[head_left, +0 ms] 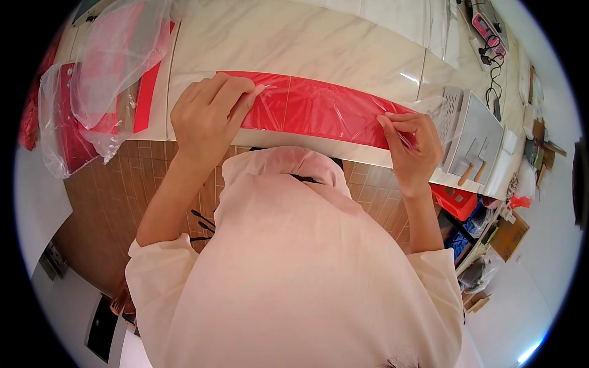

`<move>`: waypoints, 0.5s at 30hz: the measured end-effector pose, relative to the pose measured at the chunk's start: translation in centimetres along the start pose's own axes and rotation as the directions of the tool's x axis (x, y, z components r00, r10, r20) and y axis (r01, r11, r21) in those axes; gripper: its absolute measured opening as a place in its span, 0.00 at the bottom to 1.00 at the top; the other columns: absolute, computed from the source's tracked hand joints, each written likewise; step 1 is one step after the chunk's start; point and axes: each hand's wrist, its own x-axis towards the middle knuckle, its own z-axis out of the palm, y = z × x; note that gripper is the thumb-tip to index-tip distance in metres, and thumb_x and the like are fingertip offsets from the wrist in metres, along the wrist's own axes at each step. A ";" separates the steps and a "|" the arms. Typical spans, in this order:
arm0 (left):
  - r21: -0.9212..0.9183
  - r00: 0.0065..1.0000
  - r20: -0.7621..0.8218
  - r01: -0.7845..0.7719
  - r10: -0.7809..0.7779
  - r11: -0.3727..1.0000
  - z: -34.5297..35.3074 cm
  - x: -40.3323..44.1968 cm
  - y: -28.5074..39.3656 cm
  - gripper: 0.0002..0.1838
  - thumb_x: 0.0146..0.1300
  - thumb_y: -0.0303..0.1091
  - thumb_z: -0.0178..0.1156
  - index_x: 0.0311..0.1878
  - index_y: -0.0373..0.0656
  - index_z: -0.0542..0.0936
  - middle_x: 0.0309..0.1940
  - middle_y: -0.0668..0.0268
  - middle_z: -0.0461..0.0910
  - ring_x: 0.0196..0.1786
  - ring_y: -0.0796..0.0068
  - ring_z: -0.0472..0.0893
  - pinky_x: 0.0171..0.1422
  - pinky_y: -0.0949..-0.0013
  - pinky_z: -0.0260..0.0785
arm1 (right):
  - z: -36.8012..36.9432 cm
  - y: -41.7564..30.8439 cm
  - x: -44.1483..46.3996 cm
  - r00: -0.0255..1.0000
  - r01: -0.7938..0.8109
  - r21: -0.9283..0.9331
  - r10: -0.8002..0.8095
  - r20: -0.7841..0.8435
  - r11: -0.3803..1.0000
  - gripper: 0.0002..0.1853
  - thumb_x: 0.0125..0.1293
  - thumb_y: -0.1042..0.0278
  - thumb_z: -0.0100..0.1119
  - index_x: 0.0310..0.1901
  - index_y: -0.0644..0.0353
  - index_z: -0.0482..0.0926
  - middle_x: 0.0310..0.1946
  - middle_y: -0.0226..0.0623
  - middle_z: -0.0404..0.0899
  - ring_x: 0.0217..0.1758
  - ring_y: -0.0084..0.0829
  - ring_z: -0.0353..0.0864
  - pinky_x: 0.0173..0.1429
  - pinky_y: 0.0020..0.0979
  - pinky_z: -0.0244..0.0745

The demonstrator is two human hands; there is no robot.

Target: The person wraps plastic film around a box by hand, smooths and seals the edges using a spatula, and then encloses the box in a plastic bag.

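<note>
A long red sheet (pixel 331 113) lies along the front edge of the table, with a thin line across it left of its middle. Clear plastic film (pixel 310 92) covers it, wrinkled and shiny. My left hand (pixel 211 113) is over the sheet's left end, thumb and fingers pinched together on the film. At the right end, my right hand (pixel 416 140) pinches the film's edge between thumb and fingers. The film runs between both hands, and some of it spreads out past my right hand.
Red sheets in clear plastic bags (pixel 116 67) lie at the table's left. To the right are a grey board (pixel 478 138) with two wooden-handled tools (pixel 472 172), black cables (pixel 492 80) and a pink device (pixel 488 34). A red basket (pixel 454 199) is below the table's right edge.
</note>
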 end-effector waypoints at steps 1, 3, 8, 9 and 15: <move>-0.002 1.000 -0.005 -0.006 0.006 1.000 0.1 0.0 -0.1 0.09 0.51 0.33 0.75 0.30 0.48 0.82 0.24 0.72 0.78 0.24 0.72 0.74 0.29 0.70 0.66 | 0.1 0.0 0.0 1.000 0.000 -0.001 0.000 -0.004 1.000 0.11 0.51 0.79 0.76 0.26 0.63 0.78 0.28 0.36 0.84 0.31 0.32 0.81 0.34 0.27 0.74; -0.003 1.000 -0.010 -0.012 0.012 1.000 0.1 0.0 -0.1 0.09 0.51 0.34 0.75 0.30 0.48 0.82 0.24 0.73 0.78 0.23 0.72 0.74 0.28 0.70 0.66 | 0.1 0.0 0.0 1.000 0.000 -0.001 0.000 -0.010 1.000 0.11 0.51 0.79 0.76 0.26 0.63 0.78 0.28 0.36 0.84 0.31 0.32 0.81 0.34 0.27 0.74; 0.032 0.991 0.120 -0.057 0.053 0.998 -0.6 0.9 0.6 0.07 0.55 0.29 0.69 0.37 0.50 0.83 0.30 0.73 0.81 0.31 0.74 0.78 0.40 0.68 0.67 | 0.2 -0.1 0.0 0.999 0.050 -0.031 -0.050 -0.007 0.998 0.11 0.51 0.80 0.75 0.29 0.63 0.78 0.28 0.36 0.83 0.31 0.32 0.81 0.35 0.28 0.74; 0.033 0.991 0.120 -0.056 0.052 0.998 -0.8 1.2 0.5 0.07 0.55 0.29 0.69 0.37 0.50 0.83 0.30 0.73 0.81 0.31 0.74 0.78 0.40 0.68 0.67 | 0.3 -0.2 0.0 0.999 0.050 -0.030 -0.050 -0.006 0.998 0.11 0.51 0.80 0.75 0.29 0.63 0.78 0.28 0.36 0.83 0.31 0.32 0.81 0.35 0.28 0.74; 0.013 0.965 0.189 -0.185 0.179 0.983 -0.4 1.7 0.2 0.12 0.54 0.27 0.60 0.41 0.52 0.82 0.35 0.77 0.78 0.33 0.77 0.78 0.63 0.57 0.66 | 0.8 0.6 -0.1 0.998 0.038 -0.041 -0.041 -0.055 0.998 0.16 0.53 0.85 0.71 0.42 0.62 0.79 0.32 0.36 0.81 0.33 0.31 0.80 0.35 0.29 0.74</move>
